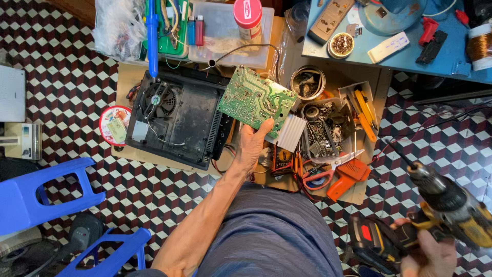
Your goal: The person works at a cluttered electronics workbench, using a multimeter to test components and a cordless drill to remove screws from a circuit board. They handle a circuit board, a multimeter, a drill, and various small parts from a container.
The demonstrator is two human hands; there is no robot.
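My left hand (252, 145) holds a green circuit board (254, 99) by its near edge, solder side up, with a white finned heat sink (291, 133) on its lower right corner. The board hangs over the right side of an open black appliance base (177, 119) with a fan (159, 100). At the lower right, my right hand (429, 254) grips a yellow and black cordless drill (439, 205); its bit points up and to the left, away from the board.
A cardboard sheet (128, 82) lies under the base on a checkered tile floor. A box of screws and tools (328, 128), scissors (328, 172), an orange tool (348, 177) and a metal tin (307, 82) sit to the right. Blue plastic stools (46, 192) stand at left, a blue table (405, 51) at top right.
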